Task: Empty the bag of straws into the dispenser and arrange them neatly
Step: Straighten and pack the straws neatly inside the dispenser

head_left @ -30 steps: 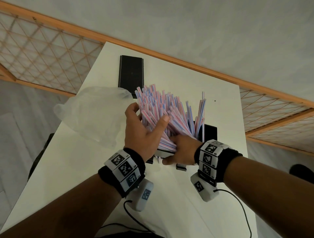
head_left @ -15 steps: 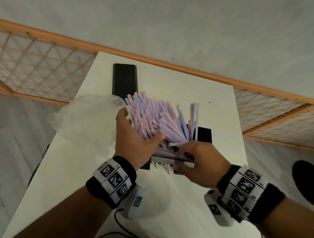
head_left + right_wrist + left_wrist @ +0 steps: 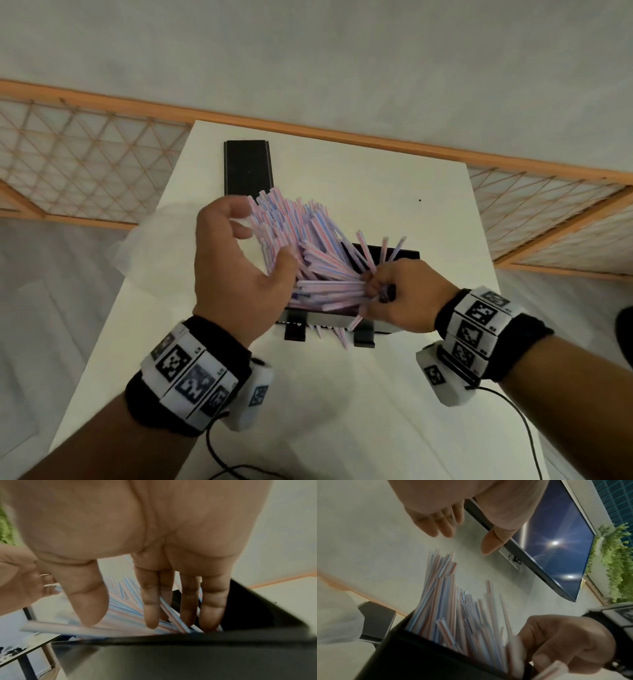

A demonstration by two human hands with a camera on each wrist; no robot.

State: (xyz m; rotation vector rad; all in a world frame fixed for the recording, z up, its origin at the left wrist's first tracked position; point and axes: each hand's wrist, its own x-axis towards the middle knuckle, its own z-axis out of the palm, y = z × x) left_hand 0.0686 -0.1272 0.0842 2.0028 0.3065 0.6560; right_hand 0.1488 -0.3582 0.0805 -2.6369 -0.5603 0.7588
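Note:
A fanned bundle of pink-and-blue striped straws (image 3: 308, 240) leans left out of the black dispenser (image 3: 404, 255) on the white table (image 3: 342, 394). My left hand (image 3: 257, 240) is open beside the bundle's upper left, with the thumb against the straws. In the left wrist view its fingers (image 3: 440, 527) hover straight above the straw tips (image 3: 440, 601). My right hand (image 3: 376, 287) curls round the straws' lower ends at the dispenser's right side. In the right wrist view my right hand (image 3: 120, 619) has its fingers (image 3: 150, 608) down among the straws (image 3: 123, 605) inside the box (image 3: 171, 655).
A flat black lid (image 3: 248, 168) lies at the table's back. The empty clear plastic bag (image 3: 144, 246) lies at the left edge. A few straw ends (image 3: 337, 334) poke out under the dispenser's front. Wrist cables (image 3: 513, 411) trail at the near edge. A lattice railing (image 3: 85, 164) stands behind.
My left hand let go of the bundle and opened beside it. The straws fanned out and sank lower to the left. My right hand shifted from the dispenser's front into the straws' lower ends.

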